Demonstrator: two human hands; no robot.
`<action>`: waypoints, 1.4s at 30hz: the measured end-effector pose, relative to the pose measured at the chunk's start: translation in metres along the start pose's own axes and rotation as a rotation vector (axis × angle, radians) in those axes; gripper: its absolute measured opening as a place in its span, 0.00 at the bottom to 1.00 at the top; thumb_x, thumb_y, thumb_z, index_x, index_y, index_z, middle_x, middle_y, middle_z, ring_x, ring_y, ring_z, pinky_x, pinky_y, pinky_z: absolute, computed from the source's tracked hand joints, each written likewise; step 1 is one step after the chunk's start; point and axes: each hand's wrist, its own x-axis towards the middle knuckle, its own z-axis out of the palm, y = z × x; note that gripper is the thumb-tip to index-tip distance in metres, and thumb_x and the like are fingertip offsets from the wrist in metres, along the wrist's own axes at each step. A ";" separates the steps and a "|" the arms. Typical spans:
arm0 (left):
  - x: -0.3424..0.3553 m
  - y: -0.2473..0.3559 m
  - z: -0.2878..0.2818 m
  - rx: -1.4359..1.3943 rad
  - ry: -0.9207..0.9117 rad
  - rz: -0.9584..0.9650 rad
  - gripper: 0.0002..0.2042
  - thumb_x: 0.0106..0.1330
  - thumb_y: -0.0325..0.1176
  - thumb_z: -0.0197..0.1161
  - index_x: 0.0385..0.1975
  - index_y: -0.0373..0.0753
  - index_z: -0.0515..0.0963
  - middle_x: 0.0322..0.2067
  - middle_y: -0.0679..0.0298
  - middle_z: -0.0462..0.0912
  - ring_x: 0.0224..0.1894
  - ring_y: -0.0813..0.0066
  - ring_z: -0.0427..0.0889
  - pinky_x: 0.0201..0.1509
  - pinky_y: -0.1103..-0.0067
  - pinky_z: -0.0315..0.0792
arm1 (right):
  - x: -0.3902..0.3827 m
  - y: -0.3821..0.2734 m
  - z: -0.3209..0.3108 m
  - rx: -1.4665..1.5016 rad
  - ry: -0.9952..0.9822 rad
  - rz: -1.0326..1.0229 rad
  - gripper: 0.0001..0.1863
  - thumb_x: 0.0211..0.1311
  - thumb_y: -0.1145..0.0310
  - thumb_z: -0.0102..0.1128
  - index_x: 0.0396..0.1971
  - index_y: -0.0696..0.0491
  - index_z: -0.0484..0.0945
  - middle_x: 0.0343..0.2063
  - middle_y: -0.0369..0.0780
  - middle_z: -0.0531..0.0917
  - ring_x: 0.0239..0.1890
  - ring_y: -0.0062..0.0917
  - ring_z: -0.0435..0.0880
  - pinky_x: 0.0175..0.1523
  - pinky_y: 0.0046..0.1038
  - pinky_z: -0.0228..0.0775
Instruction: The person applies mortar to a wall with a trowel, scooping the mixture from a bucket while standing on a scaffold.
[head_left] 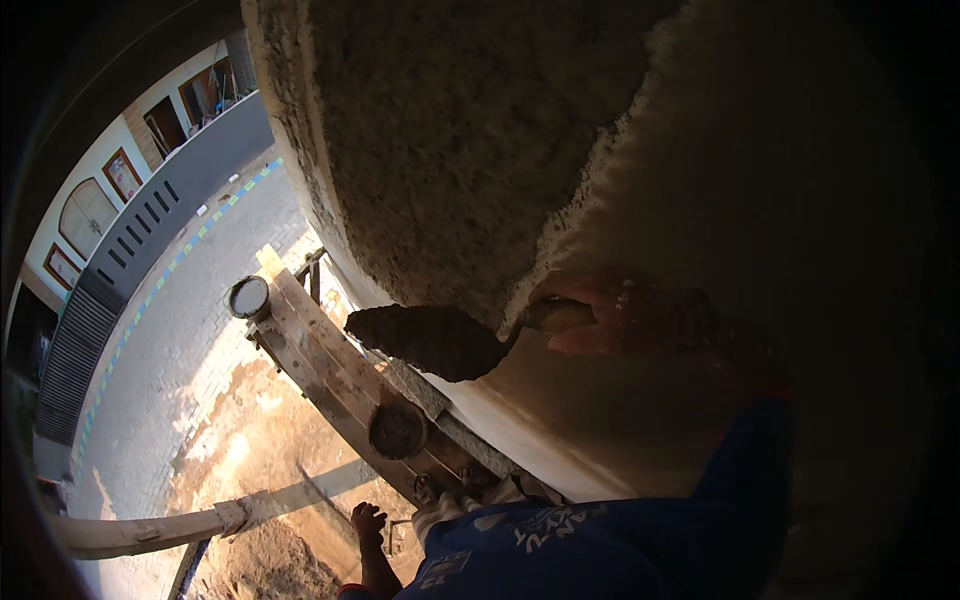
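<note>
My right hand (625,318) is closed round the handle of a trowel (430,342) in front of the wall. Its blade points left and carries a dark heap of wet mortar. Behind it, part of the wall is rough, dark and grainy (470,150), bordered by a ragged edge. To the right of that edge lies a smoother coat of plaster (760,190) in deep shade. Low beside my body hangs my left hand (368,522), away from the wall; its fingers are loosely bent and apart, with nothing seen in them.
I stand on a plank scaffold (325,355) along the wall. A bucket of mortar (398,431) is near my feet; another bucket (249,297) stands at the far end. A wooden beam (160,530) crosses lower left. Below are sandy soil (255,425), paving and a grey boundary wall (150,215).
</note>
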 end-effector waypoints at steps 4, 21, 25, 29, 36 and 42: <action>0.023 -0.029 -0.010 0.164 -0.073 0.092 0.14 0.60 0.36 0.56 0.44 0.40 0.67 0.30 0.57 0.76 0.22 0.62 0.79 0.18 0.75 0.69 | -0.012 -0.013 -0.016 0.156 -0.087 0.065 0.22 0.57 0.59 0.58 0.49 0.56 0.72 0.28 0.40 0.80 0.31 0.25 0.80 0.36 0.25 0.71; -0.022 -0.048 -0.030 -0.029 0.072 -0.118 0.17 0.59 0.38 0.59 0.45 0.37 0.67 0.28 0.59 0.74 0.21 0.64 0.77 0.16 0.78 0.67 | -0.063 0.146 0.039 1.115 0.019 0.635 0.35 0.56 0.54 0.56 0.60 0.53 0.56 0.43 0.36 0.72 0.35 0.15 0.72 0.35 0.16 0.69; -0.056 -0.014 -0.002 0.029 0.080 -0.094 0.21 0.60 0.35 0.57 0.52 0.34 0.65 0.34 0.56 0.76 0.25 0.66 0.79 0.24 0.78 0.70 | -0.023 0.179 0.233 1.106 -0.342 0.514 0.32 0.50 0.55 0.60 0.52 0.55 0.62 0.39 0.42 0.76 0.37 0.25 0.77 0.35 0.25 0.72; -0.098 -0.017 -0.009 -0.085 0.148 -0.111 0.23 0.57 0.31 0.59 0.52 0.31 0.64 0.34 0.56 0.78 0.25 0.69 0.80 0.25 0.81 0.70 | -0.003 0.197 0.421 0.337 -0.428 0.383 0.22 0.52 0.60 0.57 0.45 0.53 0.67 0.33 0.49 0.80 0.37 0.40 0.80 0.40 0.37 0.73; -0.185 -0.148 -0.080 -0.143 0.471 -0.409 0.16 0.61 0.28 0.53 0.49 0.33 0.65 0.33 0.56 0.77 0.25 0.67 0.80 0.24 0.78 0.74 | 0.068 0.251 0.661 0.002 -0.563 0.440 0.21 0.55 0.62 0.53 0.48 0.56 0.65 0.30 0.53 0.80 0.35 0.45 0.81 0.39 0.42 0.75; -0.262 -0.227 -0.092 -0.098 0.715 -0.719 0.13 0.63 0.24 0.51 0.47 0.30 0.65 0.32 0.54 0.75 0.29 0.66 0.79 0.29 0.74 0.80 | 0.183 0.292 0.791 -0.075 -0.688 0.528 0.19 0.58 0.65 0.48 0.48 0.58 0.68 0.39 0.53 0.79 0.42 0.44 0.80 0.45 0.40 0.75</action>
